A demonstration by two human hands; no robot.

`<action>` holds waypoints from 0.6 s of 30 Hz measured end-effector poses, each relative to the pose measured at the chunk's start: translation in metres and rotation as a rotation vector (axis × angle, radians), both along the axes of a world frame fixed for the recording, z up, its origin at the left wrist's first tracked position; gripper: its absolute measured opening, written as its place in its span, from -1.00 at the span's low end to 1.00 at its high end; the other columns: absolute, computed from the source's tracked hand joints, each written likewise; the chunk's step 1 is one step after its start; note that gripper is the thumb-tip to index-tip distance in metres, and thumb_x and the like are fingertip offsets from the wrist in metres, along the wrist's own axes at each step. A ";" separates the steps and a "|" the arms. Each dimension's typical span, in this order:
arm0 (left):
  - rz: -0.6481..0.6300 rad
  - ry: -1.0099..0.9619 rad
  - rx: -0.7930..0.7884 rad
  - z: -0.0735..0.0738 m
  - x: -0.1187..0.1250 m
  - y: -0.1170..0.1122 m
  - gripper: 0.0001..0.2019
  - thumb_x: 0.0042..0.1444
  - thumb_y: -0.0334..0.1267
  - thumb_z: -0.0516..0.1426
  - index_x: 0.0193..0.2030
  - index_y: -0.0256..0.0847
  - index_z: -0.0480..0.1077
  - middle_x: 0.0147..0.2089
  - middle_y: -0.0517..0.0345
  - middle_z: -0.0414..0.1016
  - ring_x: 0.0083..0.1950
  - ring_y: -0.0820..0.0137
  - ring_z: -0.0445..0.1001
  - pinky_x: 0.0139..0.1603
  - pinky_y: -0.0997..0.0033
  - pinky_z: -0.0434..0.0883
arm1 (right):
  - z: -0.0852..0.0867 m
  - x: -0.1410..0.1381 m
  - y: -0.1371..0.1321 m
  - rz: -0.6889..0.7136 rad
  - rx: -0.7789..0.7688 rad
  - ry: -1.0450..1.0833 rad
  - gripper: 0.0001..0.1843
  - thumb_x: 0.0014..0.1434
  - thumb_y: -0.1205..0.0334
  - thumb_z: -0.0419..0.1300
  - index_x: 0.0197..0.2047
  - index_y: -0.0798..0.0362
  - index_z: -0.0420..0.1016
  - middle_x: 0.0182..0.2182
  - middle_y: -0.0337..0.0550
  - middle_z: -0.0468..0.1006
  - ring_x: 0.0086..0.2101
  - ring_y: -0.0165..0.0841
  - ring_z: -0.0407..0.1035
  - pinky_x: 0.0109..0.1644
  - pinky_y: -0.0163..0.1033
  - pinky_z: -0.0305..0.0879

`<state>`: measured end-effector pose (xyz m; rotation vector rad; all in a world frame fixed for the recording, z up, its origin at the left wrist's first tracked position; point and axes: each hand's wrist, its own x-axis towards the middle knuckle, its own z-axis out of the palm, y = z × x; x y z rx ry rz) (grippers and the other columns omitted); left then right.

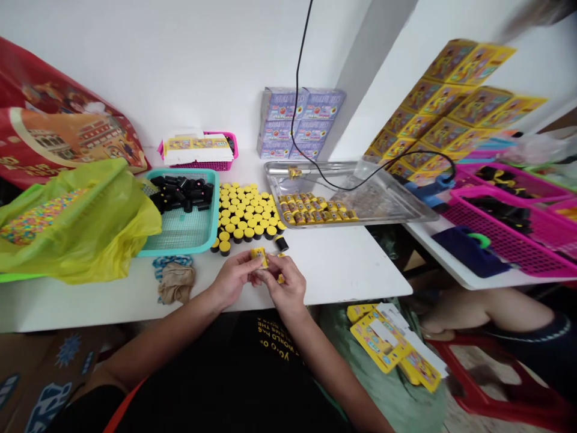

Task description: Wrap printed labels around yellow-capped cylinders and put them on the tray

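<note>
Fingers [246, 258] of left hand [231, 280] and right hand [287, 285] hold a yellow-printed piece [258, 256], apparently label-wrapping; next move likely calls for firm smoothing.

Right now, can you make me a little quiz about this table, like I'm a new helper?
1. True or false: glossy black plastic pieces lie inside the rectangular turquoise plastic basket.
2. What does the left hand hold? A) a black cable B) a small yellow printed piece C) a pink plastic basket
3. Fill the gap: in this view, the rectangular silver metal tray lies to the ___ of the yellow-topped black cylinders.

Key: 1 true; 2 B; 3 right.
</note>
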<state>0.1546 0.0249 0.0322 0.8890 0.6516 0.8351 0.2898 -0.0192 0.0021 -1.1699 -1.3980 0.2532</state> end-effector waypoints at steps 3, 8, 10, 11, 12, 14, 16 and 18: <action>0.055 0.087 0.128 0.000 -0.001 0.002 -0.69 -0.05 -0.12 0.34 -0.31 -0.30 0.39 -0.46 0.20 0.42 -0.52 0.51 0.36 -0.48 0.47 0.29 | 0.004 0.006 -0.004 0.105 -0.069 0.050 -0.68 0.14 0.22 0.30 -0.01 -0.09 0.48 -0.38 -0.26 0.44 -0.44 -0.40 0.35 -0.36 -0.23 0.36; 0.092 0.185 0.253 -0.006 0.002 0.004 -0.68 -0.15 -0.22 0.35 -0.32 -0.26 0.33 -0.43 0.23 0.43 -0.50 0.53 0.34 -0.51 0.50 0.29 | 0.011 0.013 -0.003 0.165 -0.195 0.103 -0.65 0.19 0.13 0.25 0.05 -0.08 0.46 -0.23 -0.17 0.44 -0.28 -0.33 0.40 -0.29 -0.23 0.38; 0.091 0.206 0.260 -0.010 0.005 0.005 -0.70 -0.17 -0.28 0.33 -0.32 -0.26 0.34 -0.42 0.22 0.45 -0.48 0.51 0.36 -0.51 0.52 0.30 | 0.012 0.012 0.000 0.127 -0.220 0.064 -0.61 0.13 0.09 0.30 0.03 -0.06 0.47 -0.25 -0.17 0.45 -0.28 -0.32 0.40 -0.31 -0.24 0.37; 0.090 0.215 0.261 -0.012 0.007 0.005 -0.70 -0.19 -0.30 0.32 -0.32 -0.26 0.34 -0.41 0.21 0.45 -0.47 0.51 0.36 -0.52 0.52 0.29 | 0.012 0.011 0.001 0.107 -0.226 0.048 -0.62 0.11 0.09 0.32 0.00 -0.05 0.49 -0.26 -0.18 0.45 -0.29 -0.32 0.40 -0.31 -0.24 0.37; 0.087 0.221 0.262 -0.013 0.008 0.005 -0.70 -0.20 -0.32 0.31 -0.32 -0.26 0.34 -0.41 0.20 0.46 -0.46 0.50 0.37 -0.53 0.53 0.29 | 0.012 0.009 0.003 0.086 -0.225 0.037 -0.65 0.10 0.09 0.32 -0.04 -0.03 0.50 -0.28 -0.18 0.46 -0.29 -0.32 0.40 -0.30 -0.23 0.36; 0.072 0.228 0.254 -0.015 0.011 0.006 -0.70 -0.21 -0.33 0.31 -0.30 -0.26 0.34 -0.40 0.19 0.47 -0.45 0.49 0.38 -0.54 0.54 0.28 | 0.011 0.006 0.004 0.050 -0.209 0.028 -0.72 0.10 0.09 0.32 -0.12 -0.02 0.52 -0.31 -0.18 0.47 -0.30 -0.32 0.39 -0.26 -0.22 0.36; 0.045 0.229 0.235 -0.015 0.012 0.007 -0.65 -0.21 -0.32 0.31 -0.24 -0.25 0.34 -0.38 0.19 0.47 -0.46 0.48 0.38 -0.55 0.54 0.29 | 0.010 0.004 0.004 0.024 -0.206 0.027 -0.76 0.10 0.09 0.32 -0.17 -0.01 0.53 -0.34 -0.20 0.47 -0.32 -0.33 0.39 -0.26 -0.22 0.36; 0.020 0.255 0.225 -0.015 0.011 0.008 -0.55 -0.20 -0.28 0.34 -0.13 -0.23 0.34 -0.37 0.22 0.45 -0.46 0.47 0.39 -0.56 0.53 0.30 | 0.008 0.008 0.005 -0.009 -0.243 0.049 -0.78 0.09 0.08 0.31 -0.22 0.00 0.52 -0.37 -0.21 0.47 -0.38 -0.36 0.37 -0.33 -0.26 0.35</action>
